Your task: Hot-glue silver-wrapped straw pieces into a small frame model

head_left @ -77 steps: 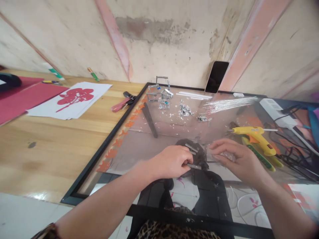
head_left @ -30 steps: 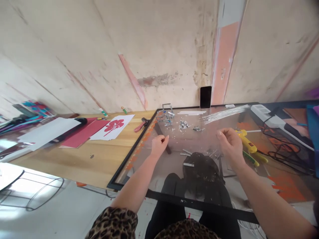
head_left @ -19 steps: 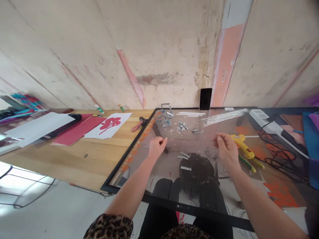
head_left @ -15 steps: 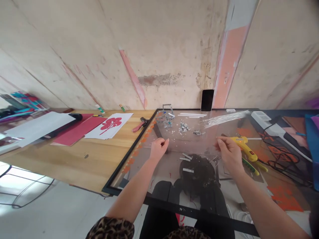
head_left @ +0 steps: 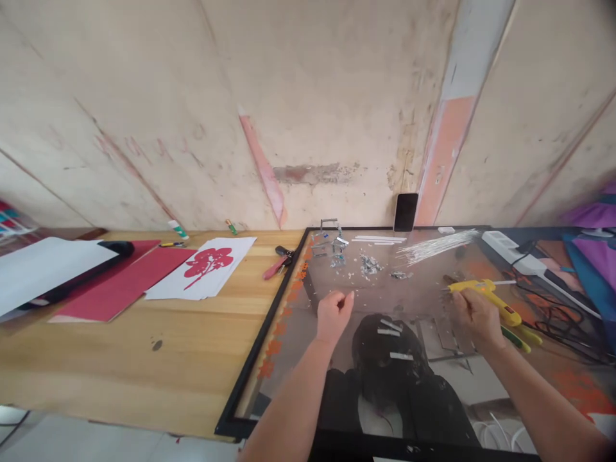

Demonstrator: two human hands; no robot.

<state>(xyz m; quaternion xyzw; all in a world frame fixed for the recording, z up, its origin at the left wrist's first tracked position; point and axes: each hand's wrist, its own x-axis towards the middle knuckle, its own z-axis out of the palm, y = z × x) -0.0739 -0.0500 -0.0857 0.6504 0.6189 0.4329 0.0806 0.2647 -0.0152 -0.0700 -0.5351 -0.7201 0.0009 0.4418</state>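
My left hand [head_left: 333, 314] hovers over the glass sheet [head_left: 308, 321] in its black frame. Its thumb and forefinger are pinched together; what they hold is too small to make out. My right hand [head_left: 474, 316] rests on the glass right beside the yellow glue gun [head_left: 486, 294]. Its fingers are bent together near the gun's nozzle, and I cannot see what is in them. Between my hands, short silver strips [head_left: 389, 332] lie on the glass. A small silver frame model [head_left: 330, 244], metal scraps [head_left: 369, 264] and a bundle of silver wires [head_left: 436, 244] lie farther back.
A phone [head_left: 405, 212] leans on the wall. White glue sticks [head_left: 380, 239] lie near it. A power strip [head_left: 510, 247] and black cables [head_left: 563, 321] sit at the right. On the wooden table [head_left: 144, 359] lie red pliers [head_left: 276, 263], a red paper cutout [head_left: 205, 264] and a red sheet [head_left: 120, 285].
My hands rose off the strips and parted. The right hand has since moved right and down beside the glue gun. The left stays pinched. The view lifted and shifted.
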